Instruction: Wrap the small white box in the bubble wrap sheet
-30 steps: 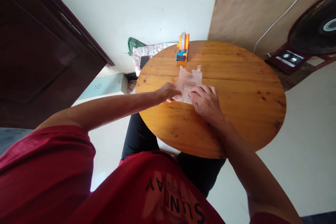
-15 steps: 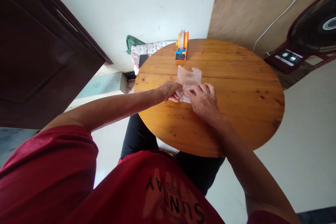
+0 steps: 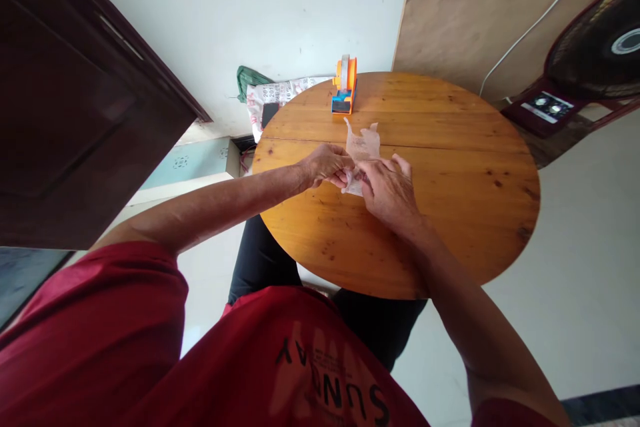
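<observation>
A thin, see-through whitish plastic bag (image 3: 364,143) lies crumpled on the round wooden table (image 3: 460,200), its far end spread on the wood. My left hand (image 3: 329,165) is closed on the bag's left edge, thumb and fingers pinched together. From the right, my right hand (image 3: 387,185) bends over the bag's near part, its thumb and fingertips closed on the plastic close to the left fingertips. The exact grip of the right fingertips is partly hidden by the hand itself.
Beyond the bag, an orange and blue tape dispenser (image 3: 344,88) stands near the table's far edge. A printed white sack (image 3: 256,107) and a green bag (image 3: 250,80) rest by the wall. A fan (image 3: 590,47) is at the right, a dark door (image 3: 85,80) at the left.
My left hand has shifted slightly right and away from me, closer to my right hand. The plastic is more bunched, its left side drawn inward. My right hand has barely moved.
</observation>
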`<state>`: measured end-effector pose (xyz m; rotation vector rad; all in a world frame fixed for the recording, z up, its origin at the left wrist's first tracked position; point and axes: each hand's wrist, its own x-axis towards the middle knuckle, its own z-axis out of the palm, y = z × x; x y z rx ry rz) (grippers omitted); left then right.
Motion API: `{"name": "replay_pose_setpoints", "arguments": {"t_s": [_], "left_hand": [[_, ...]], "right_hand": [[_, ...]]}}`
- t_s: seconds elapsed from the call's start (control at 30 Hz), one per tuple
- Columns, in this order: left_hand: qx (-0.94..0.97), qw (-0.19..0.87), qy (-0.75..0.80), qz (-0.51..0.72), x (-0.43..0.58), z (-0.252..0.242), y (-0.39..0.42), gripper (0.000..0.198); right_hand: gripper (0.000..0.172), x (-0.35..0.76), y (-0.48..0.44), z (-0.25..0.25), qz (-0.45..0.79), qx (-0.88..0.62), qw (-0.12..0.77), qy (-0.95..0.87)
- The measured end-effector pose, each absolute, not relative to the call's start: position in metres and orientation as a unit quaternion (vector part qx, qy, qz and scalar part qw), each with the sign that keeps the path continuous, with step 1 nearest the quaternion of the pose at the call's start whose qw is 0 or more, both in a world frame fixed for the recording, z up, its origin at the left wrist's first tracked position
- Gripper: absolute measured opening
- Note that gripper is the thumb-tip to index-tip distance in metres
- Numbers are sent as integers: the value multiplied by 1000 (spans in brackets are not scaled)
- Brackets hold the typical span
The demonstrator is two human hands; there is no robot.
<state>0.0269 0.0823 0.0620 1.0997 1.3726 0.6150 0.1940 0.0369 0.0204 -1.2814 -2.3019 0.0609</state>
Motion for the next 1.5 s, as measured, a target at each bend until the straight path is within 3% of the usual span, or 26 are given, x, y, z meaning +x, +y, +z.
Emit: {"name": "replay_pose_setpoints", "arguments": {"t_s": [0.57, 0.83, 1.17, 1.33, 1.5], "left_hand": [[615, 539, 551, 165, 27, 74, 76, 19], [761, 380, 468, 240, 22, 41, 71, 13], [883, 92, 339, 312, 8, 9, 65, 17], [893, 54, 285, 343, 8, 0, 66, 19], [890, 54, 239, 384, 10, -10, 70, 13]], "right_hand": [[51, 205, 44, 15, 104, -476, 318, -813], [48, 206, 44, 14, 112, -480, 320, -809], [45, 213, 46, 17, 114, -485, 311, -809], [46, 220, 44, 21, 110, -501, 311, -800], [33, 229, 44, 26, 109, -529, 312, -782]]}}
